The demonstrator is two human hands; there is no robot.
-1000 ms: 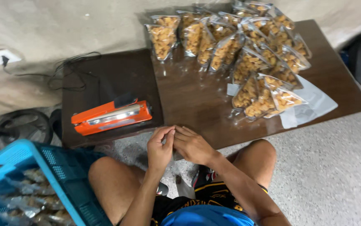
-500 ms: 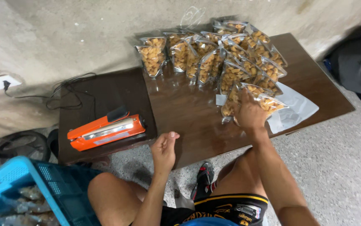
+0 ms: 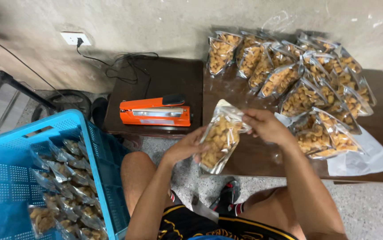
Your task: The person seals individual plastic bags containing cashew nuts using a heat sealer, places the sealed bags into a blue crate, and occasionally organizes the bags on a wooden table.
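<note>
Both my hands hold one clear snack bag (image 3: 220,138) filled with golden-brown pieces, raised above the front edge of the dark wooden table (image 3: 245,155). My left hand (image 3: 190,146) supports the bag's lower left side. My right hand (image 3: 265,126) pinches its top right corner. An orange heat sealer (image 3: 155,113) lies shut on a smaller dark table (image 3: 156,80), just left of the held bag. Several more filled bags (image 3: 298,75) lie in rows at the table's back and right.
A blue plastic crate (image 3: 89,146) with several snack bags inside stands at my left knee. A black cord (image 3: 120,66) runs from the sealer's table to a white wall outlet (image 3: 75,38). Empty clear bags (image 3: 360,160) lie at the table's right front. A fan base (image 3: 62,102) sits on the floor.
My right hand took a filled bag from the pile on the right and brought it to the middle. My left hand rose to grip the same bag.
</note>
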